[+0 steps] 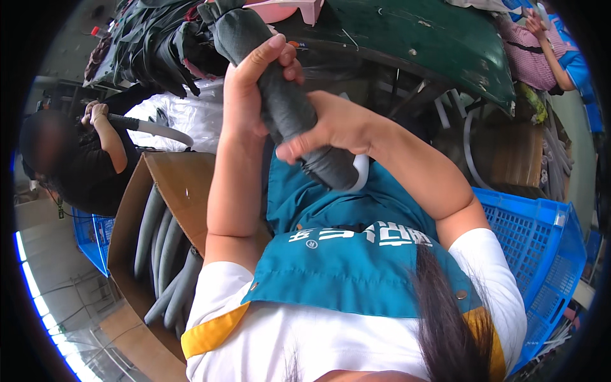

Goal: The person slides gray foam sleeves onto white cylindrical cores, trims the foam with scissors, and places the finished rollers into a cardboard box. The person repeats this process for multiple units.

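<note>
Grey sock [289, 105] on its white form [361, 170]: we note both hands gripping it, left hand [245, 89] fingers above, right hand [331, 124] fingers lower; long axis slants down-right.

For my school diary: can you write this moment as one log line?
left hand: grips grey tube | right hand: grips same tube | cardboard box of grey tubes: person's left | blue basket: right
</note>
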Tool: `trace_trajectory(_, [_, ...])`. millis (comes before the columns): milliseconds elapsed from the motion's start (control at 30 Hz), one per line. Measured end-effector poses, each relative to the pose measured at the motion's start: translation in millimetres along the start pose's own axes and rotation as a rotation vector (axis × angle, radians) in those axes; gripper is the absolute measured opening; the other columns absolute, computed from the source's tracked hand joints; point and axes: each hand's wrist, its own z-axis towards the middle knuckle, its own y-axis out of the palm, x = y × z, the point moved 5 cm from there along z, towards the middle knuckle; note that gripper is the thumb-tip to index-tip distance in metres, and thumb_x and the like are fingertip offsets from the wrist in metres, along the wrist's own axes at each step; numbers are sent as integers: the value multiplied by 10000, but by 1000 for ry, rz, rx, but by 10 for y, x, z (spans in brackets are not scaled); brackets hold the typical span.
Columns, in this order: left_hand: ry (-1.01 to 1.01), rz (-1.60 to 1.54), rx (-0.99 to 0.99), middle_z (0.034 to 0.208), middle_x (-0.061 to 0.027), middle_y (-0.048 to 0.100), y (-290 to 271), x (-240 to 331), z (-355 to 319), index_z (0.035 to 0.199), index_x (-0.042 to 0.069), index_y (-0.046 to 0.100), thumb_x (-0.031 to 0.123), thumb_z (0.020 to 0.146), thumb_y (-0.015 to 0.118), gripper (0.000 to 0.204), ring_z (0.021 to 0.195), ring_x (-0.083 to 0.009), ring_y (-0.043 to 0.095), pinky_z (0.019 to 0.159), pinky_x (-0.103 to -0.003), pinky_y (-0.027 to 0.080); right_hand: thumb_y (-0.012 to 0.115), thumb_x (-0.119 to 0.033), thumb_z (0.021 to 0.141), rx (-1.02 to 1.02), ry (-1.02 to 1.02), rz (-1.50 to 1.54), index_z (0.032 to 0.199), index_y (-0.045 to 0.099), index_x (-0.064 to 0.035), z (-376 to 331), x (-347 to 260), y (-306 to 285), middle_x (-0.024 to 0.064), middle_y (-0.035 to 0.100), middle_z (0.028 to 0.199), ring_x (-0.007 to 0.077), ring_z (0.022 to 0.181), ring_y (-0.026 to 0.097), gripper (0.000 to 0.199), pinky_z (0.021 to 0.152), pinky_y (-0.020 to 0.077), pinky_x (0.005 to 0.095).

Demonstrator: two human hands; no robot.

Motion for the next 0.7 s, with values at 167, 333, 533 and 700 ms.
trace_trajectory(167, [100,-155,-5,835,-20,494,-217,208,58,1019,55,514,186,947,549,154,762,-122,496,760,-298,463,879,-390,639,-28,-80,141,1103,553,-16,89,104,-125,81,648,893,178,851,645,679,755,532,310])
trace_trajectory(333, [78,-451,-85,827,-28,512,-609,558,225,947,40,483,179,953,547,153,755,-133,510,780,-301,449,896,-419,577,-184,87,-131,1156,580,-44,-57,411,-169,121,655,1016,210,936,653,758,862,504,330])
trace_trajectory(533, [59,-470,-54,802,-33,509,-543,422,272,909,34,492,153,943,560,142,727,-132,511,732,-290,442,832,-204,683,-94,41,80,912,600,-15,76,88,-23,77,651,727,156,615,628,377,631,512,279])
trace_trajectory(700, [163,-340,24,775,-40,502,-956,776,339,880,44,497,140,946,562,134,698,-138,515,699,-288,446,827,-190,702,-74,190,114,933,606,15,-131,400,98,93,650,726,159,622,620,379,656,499,283])
